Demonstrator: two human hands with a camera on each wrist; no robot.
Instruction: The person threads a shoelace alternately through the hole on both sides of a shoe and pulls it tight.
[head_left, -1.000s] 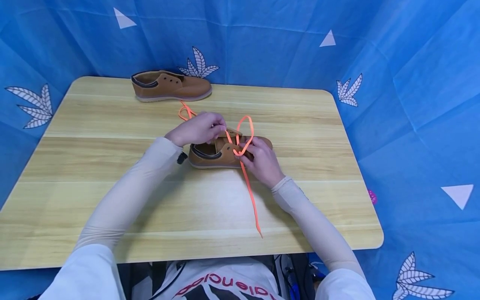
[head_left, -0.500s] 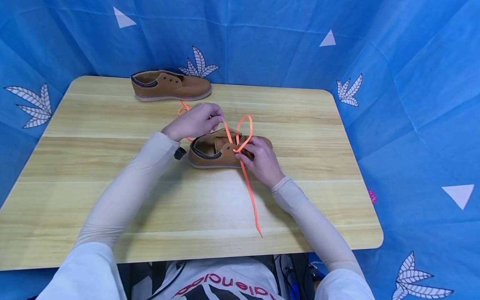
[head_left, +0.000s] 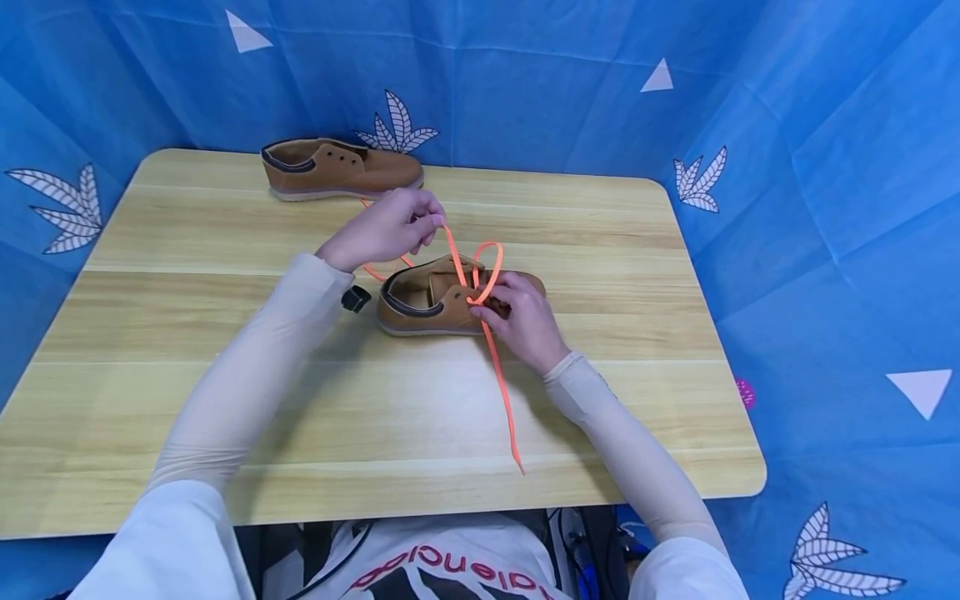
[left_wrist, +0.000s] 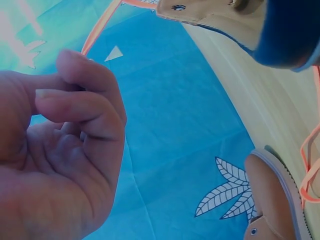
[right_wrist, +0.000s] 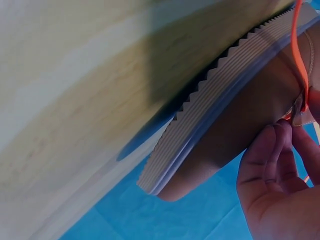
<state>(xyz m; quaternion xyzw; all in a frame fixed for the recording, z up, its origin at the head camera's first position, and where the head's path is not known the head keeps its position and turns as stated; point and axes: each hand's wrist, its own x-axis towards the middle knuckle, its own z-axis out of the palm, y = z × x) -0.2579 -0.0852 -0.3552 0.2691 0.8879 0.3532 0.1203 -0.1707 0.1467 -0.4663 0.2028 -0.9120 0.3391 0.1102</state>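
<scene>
A brown shoe point(head_left: 420, 321) with a dark collar sits on the table, toe to the right. An orange shoelace point(head_left: 454, 256) runs through its eyelets. My left hand point(head_left: 386, 227) pinches one length of this lace, taut above the shoe; the curled fingers also show in the left wrist view. My right hand point(head_left: 527, 327) rests over the front of the shoe, finger and thumb gripping the eyelet flap point(right_wrist: 298, 112) where the lace passes. A loop stands up beside these fingers, and a loose lace end hangs toward me. Part of the toe is hidden behind the right hand.
A second brown shoe point(head_left: 375, 177), its visible eyelets unlaced, stands at the back left of the wooden table point(head_left: 187, 333). More orange lace lies between the two shoes, partly behind the left hand. A blue patterned cloth point(head_left: 540, 100) surrounds the table's back and sides.
My left hand has risen away from the shoe, up and slightly left, drawing the lace out longer. The loop has shrunk. My right hand has stayed in place.
</scene>
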